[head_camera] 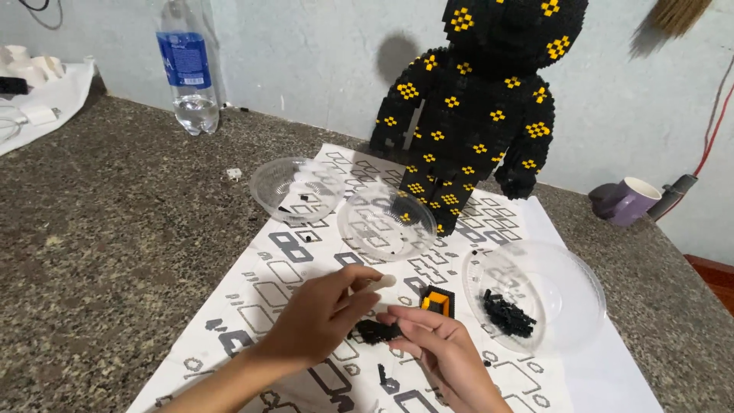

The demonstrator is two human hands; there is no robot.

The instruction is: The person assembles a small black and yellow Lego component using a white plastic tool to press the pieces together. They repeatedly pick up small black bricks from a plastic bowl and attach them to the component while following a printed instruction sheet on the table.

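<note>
**Both hands meet on a small black brick cluster**

Your left hand (317,317) and right hand (440,348) come together at the lower middle of the frame, over the printed instruction sheet (306,260). Between their fingertips you pinch a small black brick cluster (375,331), knobbly and matte; its long axis runs roughly left to right across the frame. Both hands are closed on it, left from above, right from below.

Just above your right hand lies a black-and-orange block piece (437,302) on the sheet. To the right sits a clear plastic bowl (569,279) holding a heap of black bricks (508,312). Two more clear bowls (294,187) (386,222) stand higher up, nearly empty. Behind them, at the upper middle, rises a tall black brick figure (478,115) dotted with yellow diamonds. The desk (99,222) is speckled grey stone.
</note>
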